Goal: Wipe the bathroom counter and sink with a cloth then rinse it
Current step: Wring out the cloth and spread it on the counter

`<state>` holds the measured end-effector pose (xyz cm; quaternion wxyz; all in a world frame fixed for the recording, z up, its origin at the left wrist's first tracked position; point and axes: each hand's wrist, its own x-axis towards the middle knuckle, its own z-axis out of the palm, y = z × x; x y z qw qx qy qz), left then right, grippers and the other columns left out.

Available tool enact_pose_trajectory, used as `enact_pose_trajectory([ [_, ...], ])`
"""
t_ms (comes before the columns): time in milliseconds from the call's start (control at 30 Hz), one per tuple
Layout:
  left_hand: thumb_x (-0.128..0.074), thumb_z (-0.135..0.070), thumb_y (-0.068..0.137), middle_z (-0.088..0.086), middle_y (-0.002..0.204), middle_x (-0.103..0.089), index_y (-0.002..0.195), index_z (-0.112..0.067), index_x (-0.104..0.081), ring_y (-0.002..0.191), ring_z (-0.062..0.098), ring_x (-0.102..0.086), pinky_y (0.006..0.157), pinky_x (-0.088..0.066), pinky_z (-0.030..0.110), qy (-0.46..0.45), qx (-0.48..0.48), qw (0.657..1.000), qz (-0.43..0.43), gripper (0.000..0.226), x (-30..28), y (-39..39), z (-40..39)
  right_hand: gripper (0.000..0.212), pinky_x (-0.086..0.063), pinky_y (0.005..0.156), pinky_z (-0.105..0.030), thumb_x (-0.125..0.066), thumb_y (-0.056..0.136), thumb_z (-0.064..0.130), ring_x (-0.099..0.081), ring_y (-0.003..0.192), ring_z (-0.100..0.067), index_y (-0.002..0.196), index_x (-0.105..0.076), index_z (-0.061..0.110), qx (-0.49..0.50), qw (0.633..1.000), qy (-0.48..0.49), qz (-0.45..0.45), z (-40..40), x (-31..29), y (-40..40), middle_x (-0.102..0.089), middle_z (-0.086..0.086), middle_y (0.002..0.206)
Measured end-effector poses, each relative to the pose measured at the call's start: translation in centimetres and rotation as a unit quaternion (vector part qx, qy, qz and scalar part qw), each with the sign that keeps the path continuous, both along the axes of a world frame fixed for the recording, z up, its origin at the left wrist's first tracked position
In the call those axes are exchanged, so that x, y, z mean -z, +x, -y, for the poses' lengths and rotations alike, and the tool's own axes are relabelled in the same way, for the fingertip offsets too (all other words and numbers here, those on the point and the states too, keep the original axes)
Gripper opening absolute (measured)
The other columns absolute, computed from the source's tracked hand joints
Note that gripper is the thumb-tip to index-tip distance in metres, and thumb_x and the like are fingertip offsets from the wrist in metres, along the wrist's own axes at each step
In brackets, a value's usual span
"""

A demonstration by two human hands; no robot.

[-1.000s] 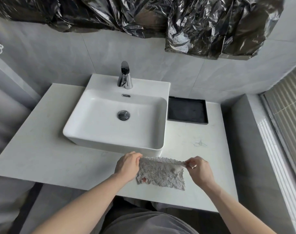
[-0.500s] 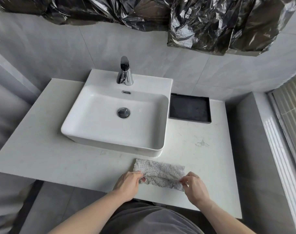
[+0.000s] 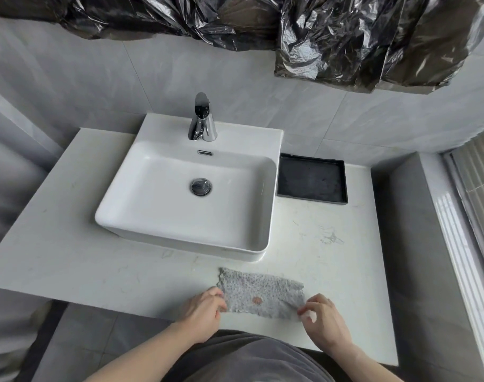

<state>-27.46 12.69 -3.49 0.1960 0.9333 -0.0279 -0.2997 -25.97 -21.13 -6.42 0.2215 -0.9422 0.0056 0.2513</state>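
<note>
We laid the cloth (image 3: 260, 292) flat on the counter (image 3: 69, 260), close to its front edge and just in front of the sink's (image 3: 185, 186) front right corner. The grey, speckled cloth carried a small reddish spot near its middle. Our left hand (image 3: 203, 312) pinched the cloth's near left corner, fingers curled over the fabric's edge. Our right hand (image 3: 322, 319) pinched the near right corner between thumb and forefinger, its other fingers loosely bent. The white rectangular sink sat on the counter toward its back edge, a chrome faucet (image 3: 202, 119) standing upright at the basin's rear rim and a round drain plug (image 3: 200, 186) in its floor. A black tray (image 3: 312, 179) lay at the counter's back right corner, just beside the sink. A faint smear (image 3: 330, 238) marked the counter near its right edge. Crumpled black plastic sheeting (image 3: 318, 31) hung on the grey tiled wall above.
</note>
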Motion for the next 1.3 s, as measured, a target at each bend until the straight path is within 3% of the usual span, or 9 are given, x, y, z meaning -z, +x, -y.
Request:
enact_pose_trajectory([
  [100, -0.045, -0.021, 0.094, -0.021, 0.132, -0.051, 0.118, -0.032, -0.071, 0.113, 0.008, -0.059, 0.092, -0.047, 0.029, -0.004, -0.013, 0.999, 0.05, 0.037, -1.2, 1.7, 1.3, 0.021, -0.048, 0.077, -0.022, -0.071, 0.086, 0.024, -0.061, 0.096, -0.007, 0.086, -0.068, 0.045, 0.073, 0.996, 0.05, 0.034, -1.0, -0.7, 0.9, -0.059, 0.023, 0.104],
  [200, -0.045, -0.021, 0.096, -0.017, 0.143, -0.043, 0.132, -0.033, -0.063, 0.133, 0.01, -0.046, 0.105, -0.044, 0.034, -0.028, 0.046, 0.998, 0.021, 0.042, -1.1, 3.3, 2.8, 0.044, -0.054, 0.087, -0.032, -0.069, 0.091, 0.033, -0.063, 0.106, -0.014, 0.133, -0.06, 0.033, 0.111, 0.992, 0.042, 0.031, -1.8, -0.4, 2.3, -0.058, 0.012, 0.126],
  [267, -0.045, -0.018, 0.095, -0.012, 0.154, -0.035, 0.14, -0.032, -0.057, 0.144, 0.015, -0.036, 0.115, -0.037, 0.039, -0.02, 0.084, 0.995, -0.041, 0.048, -1.0, 4.1, 3.8, 0.06, -0.052, 0.095, -0.034, -0.066, 0.093, 0.041, -0.062, 0.113, -0.018, 0.148, -0.048, 0.027, 0.117, 0.993, 0.024, -0.006, -2.1, 0.2, 3.1, -0.058, 0.006, 0.131],
  [400, -0.046, -0.014, 0.095, -0.007, 0.159, -0.027, 0.145, -0.03, -0.052, 0.147, 0.022, -0.032, 0.117, -0.034, 0.041, 0.011, 0.107, 0.988, -0.111, 0.053, -0.9, 5.0, 5.1, 0.042, -0.05, 0.086, -0.031, -0.063, 0.091, 0.038, -0.062, 0.105, -0.021, 0.13, -0.056, 0.027, 0.119, 0.991, -0.015, -0.062, -3.0, 0.2, 4.5, -0.06, 0.006, 0.102],
  [500, -0.047, -0.015, 0.094, -0.01, 0.154, -0.034, 0.143, -0.03, -0.054, 0.144, 0.017, -0.036, 0.119, -0.033, 0.04, -0.032, 0.058, 0.992, -0.105, 0.052, -0.7, 4.9, 4.7, 0.019, -0.052, 0.085, -0.034, -0.06, 0.087, 0.035, -0.062, 0.097, -0.02, 0.105, -0.064, 0.028, 0.126, 0.987, -0.038, -0.095, -3.2, -0.3, 5.0, -0.055, 0.005, 0.103],
  [633, -0.05, -0.024, 0.088, -0.02, 0.136, -0.047, 0.121, -0.036, -0.063, 0.127, 0.008, -0.05, 0.109, -0.041, 0.031, -0.044, -0.015, 0.997, -0.061, 0.037, -0.7, 4.2, 3.1, 0.009, -0.051, 0.07, -0.035, -0.065, 0.083, 0.029, -0.063, 0.078, -0.018, 0.084, -0.062, 0.021, 0.193, 0.978, 0.06, -0.058, -3.2, -1.7, 4.9, -0.067, 0.003, 0.087],
  [800, -0.052, -0.028, 0.082, -0.021, 0.107, -0.059, 0.081, -0.049, -0.058, 0.089, 0.001, -0.063, 0.09, -0.051, 0.024, -0.054, -0.103, 0.992, -0.051, 0.022, -0.8, 3.0, 0.8, 0.008, -0.05, 0.062, -0.029, -0.066, 0.081, 0.023, -0.064, 0.072, -0.016, 0.086, -0.065, 0.016, 0.226, 0.961, 0.145, -0.068, -4.0, -3.8, 5.0, -0.072, -0.001, 0.085],
  [1067, -0.056, -0.024, 0.087, -0.016, 0.088, -0.063, 0.098, -0.038, -0.071, 0.081, 0.001, -0.064, 0.079, -0.051, 0.018, -0.101, -0.181, 0.977, -0.048, 0.023, -2.4, 2.1, -0.6, 0.012, -0.056, 0.07, -0.033, -0.065, 0.084, 0.033, -0.07, 0.082, -0.015, 0.089, -0.065, 0.022, 0.189, 0.963, 0.165, -0.097, -10.7, -4.8, 5.8, -0.074, 0.005, 0.087],
  [1300, -0.059, -0.024, 0.087, -0.013, 0.094, -0.067, 0.081, -0.051, -0.057, 0.084, 0.004, -0.064, 0.081, -0.05, 0.017, -0.1, -0.192, 0.975, -0.048, 0.028, -3.5, 1.4, -1.3, 0.017, -0.063, 0.072, -0.039, -0.068, 0.081, 0.036, -0.077, 0.075, -0.018, 0.091, -0.068, 0.023, 0.176, 0.951, 0.202, -0.154, -17.0, -2.9, 6.1, -0.077, 0.003, 0.089],
])
